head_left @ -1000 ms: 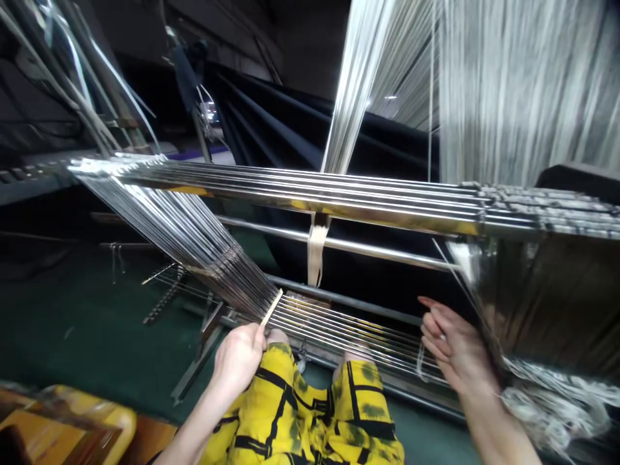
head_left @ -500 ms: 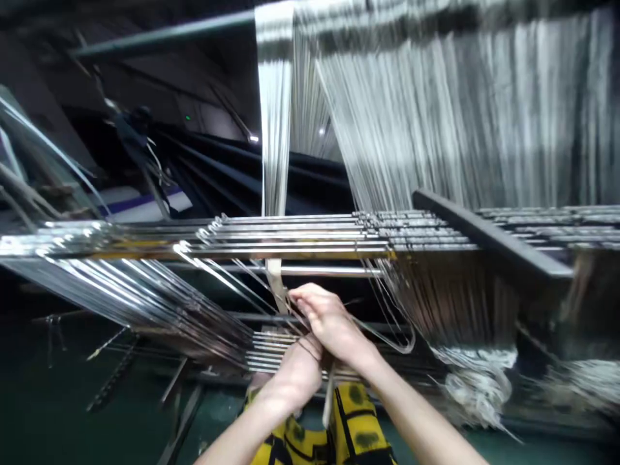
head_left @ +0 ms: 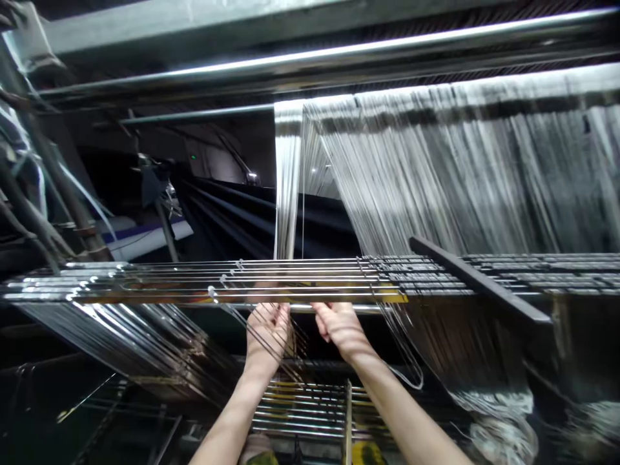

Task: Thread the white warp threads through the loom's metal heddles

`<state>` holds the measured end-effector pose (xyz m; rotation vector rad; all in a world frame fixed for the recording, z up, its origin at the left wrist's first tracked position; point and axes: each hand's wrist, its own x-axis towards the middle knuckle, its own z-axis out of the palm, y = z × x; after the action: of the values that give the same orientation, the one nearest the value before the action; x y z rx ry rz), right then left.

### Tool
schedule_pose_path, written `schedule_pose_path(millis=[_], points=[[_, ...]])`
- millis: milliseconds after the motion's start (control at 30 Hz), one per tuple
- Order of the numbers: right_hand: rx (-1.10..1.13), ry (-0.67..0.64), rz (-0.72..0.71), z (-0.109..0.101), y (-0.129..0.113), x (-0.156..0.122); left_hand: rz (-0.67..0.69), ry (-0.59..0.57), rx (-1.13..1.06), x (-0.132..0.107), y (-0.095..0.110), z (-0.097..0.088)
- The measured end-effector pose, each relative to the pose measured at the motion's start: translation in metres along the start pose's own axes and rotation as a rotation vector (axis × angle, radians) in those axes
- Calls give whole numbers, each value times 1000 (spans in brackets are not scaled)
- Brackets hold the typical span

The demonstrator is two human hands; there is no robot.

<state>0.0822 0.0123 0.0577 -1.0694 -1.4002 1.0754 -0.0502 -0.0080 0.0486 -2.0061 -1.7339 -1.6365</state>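
Note:
My left hand (head_left: pixel 267 334) and my right hand (head_left: pixel 341 329) are raised side by side, palms toward me, just under a row of steel loom rods (head_left: pixel 232 284). Their fingertips reach the lowest rods. Fine pale threads (head_left: pixel 295 342) run down from the rods past both hands. I cannot tell whether either hand pinches any thread. Below them, a thin upright pale stick (head_left: pixel 347 420) stands in front of a lower set of steel rods (head_left: pixel 300 413), and it touches neither hand.
Sheets of pale warp threads (head_left: pixel 436 174) hang behind the rods, with a dark bar (head_left: pixel 484 278) across them at right. A slanted bundle of rods (head_left: pixel 130 336) lies at left, and a steel overhead bar (head_left: pixel 339 58) crosses the top. Loose white thread (head_left: pixel 498 433) lies at lower right.
My view has tilted upward, so the yellow patterned shorts have nearly left the picture. My hands have risen to the rods and moved apart from each other.

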Motion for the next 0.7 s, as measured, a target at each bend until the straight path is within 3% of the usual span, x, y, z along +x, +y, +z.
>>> schedule_pose_path(millis=[67,133,267,533,700], points=[[22,12,11,-1,2,-2,158,-8,43,-4,-2,-1],[38,-14,10,1,1,-2,230,10,98,-7,-3,-2],[37,-90,2,7,-4,0,194,62,129,-8,-3,-2],[59,-1,5,-9,3,-7,156,37,249,-2,-4,-4],[71,-31,-4,2,-5,-4,265,-6,390,-7,-9,-6]])
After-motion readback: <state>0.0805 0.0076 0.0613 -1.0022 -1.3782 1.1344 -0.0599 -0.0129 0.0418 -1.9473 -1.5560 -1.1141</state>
